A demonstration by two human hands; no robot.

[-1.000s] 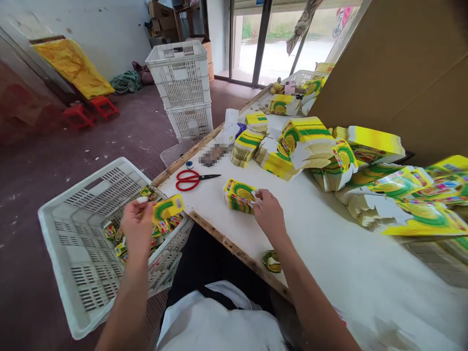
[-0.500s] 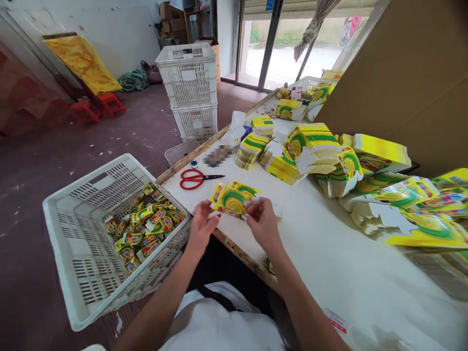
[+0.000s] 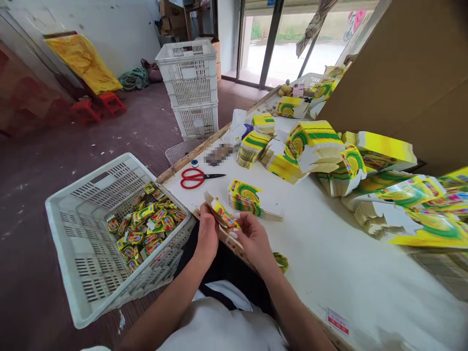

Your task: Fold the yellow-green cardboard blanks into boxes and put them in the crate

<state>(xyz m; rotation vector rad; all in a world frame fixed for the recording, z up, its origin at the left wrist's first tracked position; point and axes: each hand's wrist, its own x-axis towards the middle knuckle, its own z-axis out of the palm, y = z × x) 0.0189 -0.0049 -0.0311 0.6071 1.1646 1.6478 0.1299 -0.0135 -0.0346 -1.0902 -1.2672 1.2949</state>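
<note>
Between my two hands is a small yellow-and-green printed carton [image 3: 225, 217], tilted on its edge over the table's front edge. My left hand [image 3: 208, 234] grips its left end with the fingers closed. At the other end, my right hand [image 3: 252, 238] pinches it between thumb and fingers. Just beyond them, a short stack of flat cartons [image 3: 246, 197] lies on the white table [image 3: 310, 243]. A green-and-yellow roundish item [image 3: 281, 262] is partly hidden by my right forearm.
Red-handled scissors [image 3: 192, 178] lie behind my left hand. A white plastic crate [image 3: 98, 243] at left holds many small filled-looking packs [image 3: 153, 219]. Bundles of flat cartons [image 3: 314, 141] spread along the table's back and right. Stacked crates [image 3: 193, 87] stand on the floor beyond.
My hands have drawn the carton toward me, off the stack area, and turned it from facing up to edge-on. The stack behind it now shows fully.
</note>
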